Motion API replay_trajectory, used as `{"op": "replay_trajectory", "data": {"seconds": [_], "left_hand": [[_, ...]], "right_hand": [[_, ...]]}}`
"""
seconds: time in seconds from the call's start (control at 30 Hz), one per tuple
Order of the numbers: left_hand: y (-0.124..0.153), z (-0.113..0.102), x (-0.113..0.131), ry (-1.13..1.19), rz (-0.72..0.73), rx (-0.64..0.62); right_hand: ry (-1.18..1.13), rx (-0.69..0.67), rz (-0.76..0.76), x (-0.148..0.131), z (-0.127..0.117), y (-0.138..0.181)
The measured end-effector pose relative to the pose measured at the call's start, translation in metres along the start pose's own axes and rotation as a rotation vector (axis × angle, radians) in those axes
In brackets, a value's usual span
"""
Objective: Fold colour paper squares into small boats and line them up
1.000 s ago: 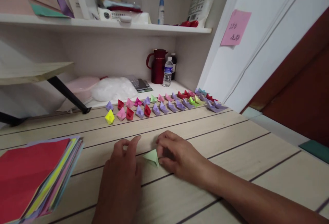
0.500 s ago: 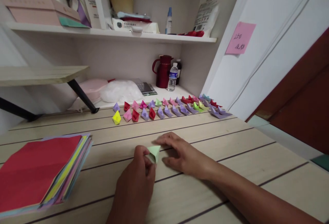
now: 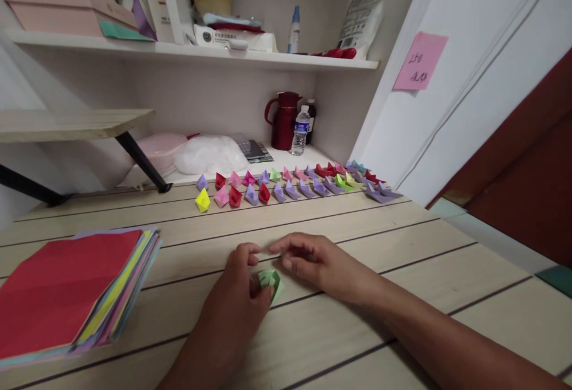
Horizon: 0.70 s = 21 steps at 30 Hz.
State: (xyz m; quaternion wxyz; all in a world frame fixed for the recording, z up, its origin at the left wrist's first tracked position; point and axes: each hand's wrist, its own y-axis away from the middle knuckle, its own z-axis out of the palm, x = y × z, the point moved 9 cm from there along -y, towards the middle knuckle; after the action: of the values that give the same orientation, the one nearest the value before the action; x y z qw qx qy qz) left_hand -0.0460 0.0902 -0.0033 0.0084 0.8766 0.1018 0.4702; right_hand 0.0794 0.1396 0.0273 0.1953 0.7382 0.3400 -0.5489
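A small piece of light green folded paper (image 3: 270, 281) sits low over the middle of the table. My left hand (image 3: 235, 306) has its thumb on the paper's near side; the index finger reaches out beyond it, and the other fingers are partly hidden behind the paper. Just right of it is my right hand (image 3: 315, 262), fingers curved and apart with nothing between them. Its fingertips come close to my left index finger. Farther back, several small folded paper boats (image 3: 252, 195) in purple, red, pink, green and yellow stand in two rows.
At the left lies a stack of coloured paper (image 3: 71, 288), red on top. Behind the boats stand a dark red jug (image 3: 285, 121) and a water bottle (image 3: 301, 132). A wooden riser (image 3: 75, 124) on black legs is at the back left.
The green paper has turned and come slightly nearer, showing its folded layers. My left index finger has stretched away from it. My right thumb has moved up toward the fingers.
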Motion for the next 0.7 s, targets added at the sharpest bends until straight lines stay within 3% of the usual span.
{"op": "replay_trajectory", "data": {"seconds": [0.13, 0.2, 0.4, 0.7], "left_hand": [[0.008, 0.002, 0.006, 0.017, 0.005, -0.189], [0.010, 0.001, 0.008, -0.010, 0.027, -0.221], [0.007, 0.004, 0.007, -0.208, 0.146, -0.152], [0.007, 0.008, 0.007, -0.332, 0.146, -0.143]], "right_hand": [[0.188, 0.106, -0.143, -0.021, -0.004, 0.005], [0.259, 0.133, -0.165, -0.029, -0.001, 0.010], [0.399, 0.124, -0.110, -0.020, 0.011, 0.014], [0.459, 0.097, -0.123, -0.012, 0.016, 0.012]]}}
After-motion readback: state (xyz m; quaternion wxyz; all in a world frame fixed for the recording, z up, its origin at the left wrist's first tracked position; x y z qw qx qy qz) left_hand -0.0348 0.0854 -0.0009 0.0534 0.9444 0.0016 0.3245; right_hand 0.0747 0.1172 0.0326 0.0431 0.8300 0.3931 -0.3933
